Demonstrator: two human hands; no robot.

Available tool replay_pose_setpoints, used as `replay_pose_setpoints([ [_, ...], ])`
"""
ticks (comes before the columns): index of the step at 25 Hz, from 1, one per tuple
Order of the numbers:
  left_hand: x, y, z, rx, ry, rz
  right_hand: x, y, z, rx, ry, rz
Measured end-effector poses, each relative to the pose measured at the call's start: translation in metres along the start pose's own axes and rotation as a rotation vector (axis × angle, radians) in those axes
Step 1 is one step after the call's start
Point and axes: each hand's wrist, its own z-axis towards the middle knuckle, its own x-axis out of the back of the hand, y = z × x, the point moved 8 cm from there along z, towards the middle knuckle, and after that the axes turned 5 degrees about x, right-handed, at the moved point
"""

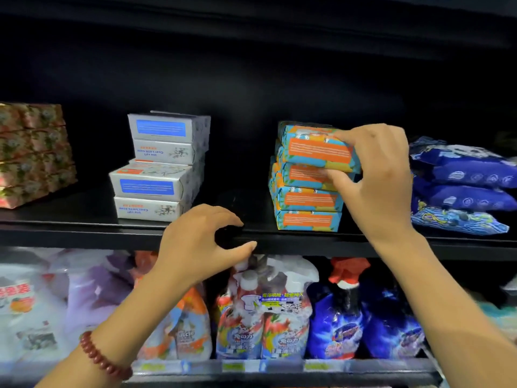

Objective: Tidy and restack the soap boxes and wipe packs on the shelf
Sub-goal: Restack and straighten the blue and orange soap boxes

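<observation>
On the black shelf stands a stack of orange-and-blue soap boxes. My right hand grips the right end of the top orange-and-blue box, thumb below and fingers on top. That box sits slightly askew on the pile. To the left is an uneven stack of white soap boxes with blue labels, the upper ones set back and shifted right. Blue wipe packs lie piled at the right. My left hand hovers by the shelf's front edge, fingers curled and apart, holding nothing.
Red-and-gold patterned packs are stacked at the far left of the shelf. Below, the lower shelf holds spray bottles and refill pouches packed side by side. A gap of bare shelf lies between the white and orange stacks.
</observation>
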Motion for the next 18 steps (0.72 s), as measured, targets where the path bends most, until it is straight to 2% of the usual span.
replay_pose_setpoints([
  [2, 0.008, -0.002, -0.003, 0.118, 0.07, -0.158, 0.011, -0.004, -0.006, 0.078, 0.059, 0.007],
  [4, 0.015, 0.0, -0.001, 0.246, 0.137, -0.507, 0.023, -0.013, -0.018, 0.192, 0.154, 0.026],
  [5, 0.014, 0.004, 0.003, 0.306, 0.118, -0.697, 0.026, -0.02, -0.025, 0.248, 0.198, 0.042],
  [6, 0.01, 0.01, 0.008, 0.372, 0.049, -0.85, 0.028, -0.027, -0.033, 0.299, 0.232, 0.062],
  [8, 0.0, 0.028, 0.011, 0.45, -0.172, -1.012, 0.025, -0.041, -0.047, 0.383, 0.276, 0.105],
  [9, -0.002, 0.037, 0.01, 0.427, -0.25, -1.027, 0.022, -0.047, -0.052, 0.413, 0.288, 0.124],
  [11, 0.0, 0.048, 0.004, 0.35, -0.276, -1.064, 0.014, -0.053, -0.059, 0.436, 0.255, 0.155],
  [14, 0.013, 0.038, -0.001, 0.3, -0.14, -1.059, -0.002, -0.049, -0.06, 0.321, 0.033, 0.27],
  [18, 0.022, 0.034, 0.002, 0.207, -0.12, -0.994, -0.025, -0.028, -0.054, -0.166, -0.276, 0.691],
])
